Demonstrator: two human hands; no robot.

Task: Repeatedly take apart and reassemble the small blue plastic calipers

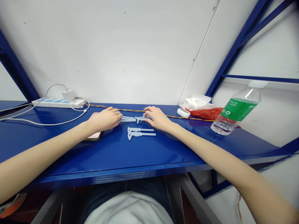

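Several pale plastic vernier calipers lie on the blue table. Two of these calipers (141, 134) rest side by side nearest me, jaws to the left, touched by neither hand. Farther back, more calipers (129, 119) stretch between my hands. My left hand (106, 119), fingers curled, is closed over their left ends, which it hides. My right hand (156, 117) has its thumb and fingers bent around their right part, close to the jaws. Partly under my left hand and wrist lies a phone (94, 135) with a lit screen.
A power strip (56, 102) with a plugged-in charger (68, 94) and white cable stands at the back left. Thin coloured wires (130, 110) run along the back. At right are a white oval device (183, 112), tissues (196, 101), a red bag (206, 113) and a water bottle (238, 109).
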